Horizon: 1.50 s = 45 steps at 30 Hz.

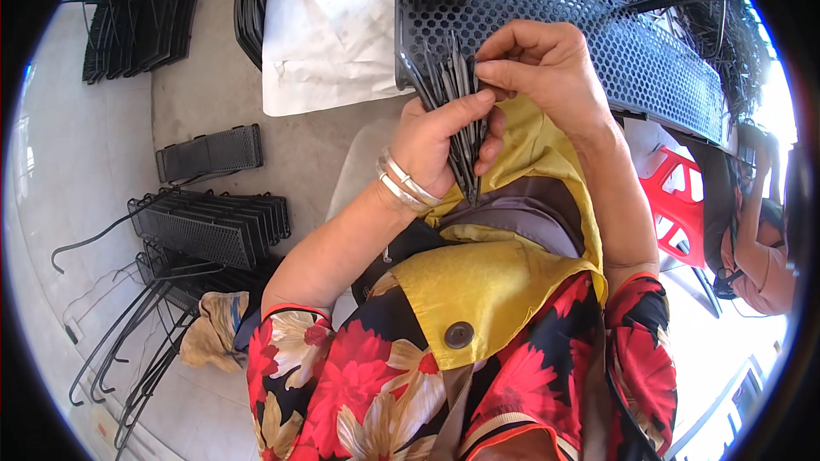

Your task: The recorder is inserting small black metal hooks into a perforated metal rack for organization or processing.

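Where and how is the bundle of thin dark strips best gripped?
The bundle is probably best gripped around its middle, coming from the left, as the left hand does with its thumb across the front. The strips lie packed close there, while their upper ends fan apart. The right hand's fingers are at the upper right edge, so that side looks crowded.

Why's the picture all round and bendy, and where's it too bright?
In the head view, the fisheye lens leaves black corners and bows the perforated dark panel; in that same head view, glare whitens the area below the red stool, while the left hand looks fairly sharp.
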### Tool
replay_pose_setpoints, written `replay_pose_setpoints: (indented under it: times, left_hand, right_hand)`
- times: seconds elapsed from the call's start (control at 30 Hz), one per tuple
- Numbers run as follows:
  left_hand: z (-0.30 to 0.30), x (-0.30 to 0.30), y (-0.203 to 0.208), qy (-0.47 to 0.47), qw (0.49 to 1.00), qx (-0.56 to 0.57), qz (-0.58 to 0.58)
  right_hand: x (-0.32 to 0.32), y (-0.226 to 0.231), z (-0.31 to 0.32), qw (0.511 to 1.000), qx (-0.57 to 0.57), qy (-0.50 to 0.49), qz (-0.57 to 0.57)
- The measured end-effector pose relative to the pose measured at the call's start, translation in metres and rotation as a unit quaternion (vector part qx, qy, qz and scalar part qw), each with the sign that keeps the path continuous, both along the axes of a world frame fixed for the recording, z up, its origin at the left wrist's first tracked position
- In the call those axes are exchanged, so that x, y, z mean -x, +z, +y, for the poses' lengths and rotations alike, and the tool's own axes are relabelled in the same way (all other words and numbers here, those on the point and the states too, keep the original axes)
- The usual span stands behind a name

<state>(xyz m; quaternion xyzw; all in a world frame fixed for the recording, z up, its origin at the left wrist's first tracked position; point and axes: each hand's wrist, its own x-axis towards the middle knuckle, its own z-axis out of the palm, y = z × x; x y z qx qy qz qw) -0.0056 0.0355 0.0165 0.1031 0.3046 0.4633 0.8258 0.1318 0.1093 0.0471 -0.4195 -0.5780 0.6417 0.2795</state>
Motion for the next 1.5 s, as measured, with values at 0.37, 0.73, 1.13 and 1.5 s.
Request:
replay_pose_setpoints:
  times: [0.37, 0.73, 1.13, 1.5]
  left_hand:
    - [0.0, -0.004, 0.001, 0.005, 0.999, 0.043, 0.008]
    - [0.0, -0.004, -0.001, 0.03, 0.997, 0.068, 0.029]
    - [0.001, -0.004, 0.002, 0.04, 0.995, 0.083, 0.037]
    - [0.002, -0.004, 0.003, 0.049, 0.996, 0.074, 0.022]
  right_hand:
    - [-0.017, 0.003, 0.016, 0.987, 0.006, -0.154, 0.033]
    - [0.02, -0.002, 0.023, 0.885, -0.363, -0.292, -0.019]
    - [0.032, 0.0, 0.033, 0.786, -0.597, -0.131, -0.09]
    - [0.03, -0.013, 0.016, 0.821, -0.537, -0.129, -0.146]
